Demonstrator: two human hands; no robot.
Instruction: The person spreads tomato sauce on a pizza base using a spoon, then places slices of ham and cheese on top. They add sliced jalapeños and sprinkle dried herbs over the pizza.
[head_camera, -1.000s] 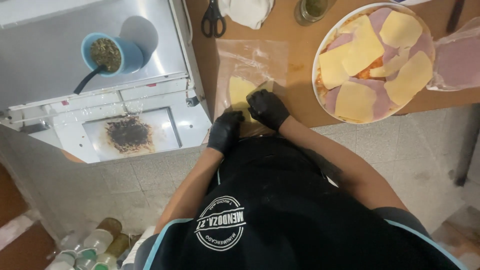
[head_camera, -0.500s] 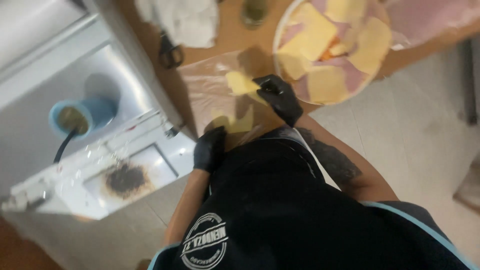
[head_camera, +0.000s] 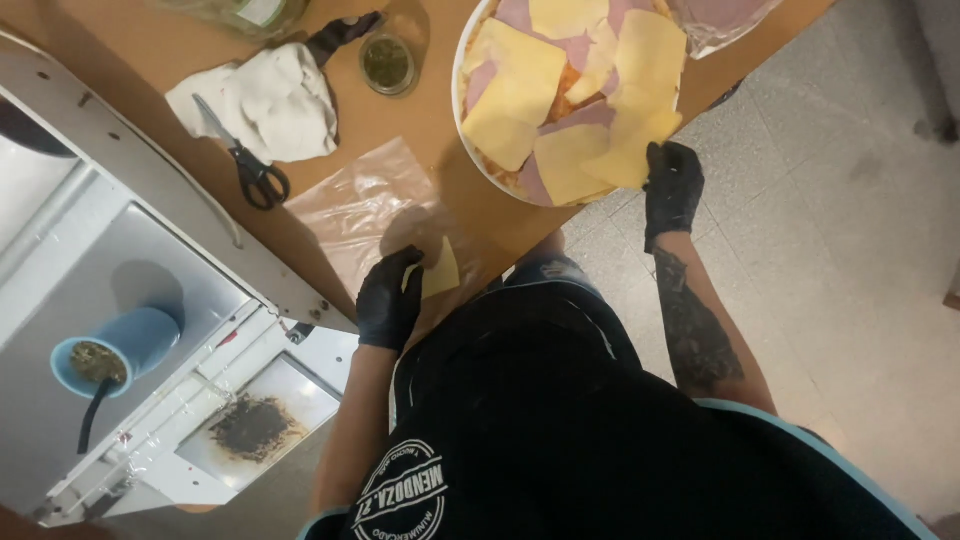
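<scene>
Black-gloved left hand (head_camera: 388, 300) at the near table edge, forearm rising from below, fingers curled and pinching a small yellow cheese slice (head_camera: 440, 270) by its left side; slice standing out to the right of the fingertips, long axis running near edge to far edge, over the lower corner of a clear plastic sheet (head_camera: 365, 205) lying flat on the brown wooden table (head_camera: 120, 60). Black-gloved right hand (head_camera: 672, 185) extended farther out, tattooed forearm angled up and left, fingers closed on the near edge of a second cheese slice (head_camera: 628, 150) at the rim of the round white plate (head_camera: 462, 115); this slice pointing away from the body, up the plate, overlapping other yellow slices and pink ham. Scissors (head_camera: 245, 160) resting on a white cloth (head_camera: 275, 100) left of the plate, blades toward upper left. Blue cup (head_camera: 115, 350) on the metal surface at far left.
</scene>
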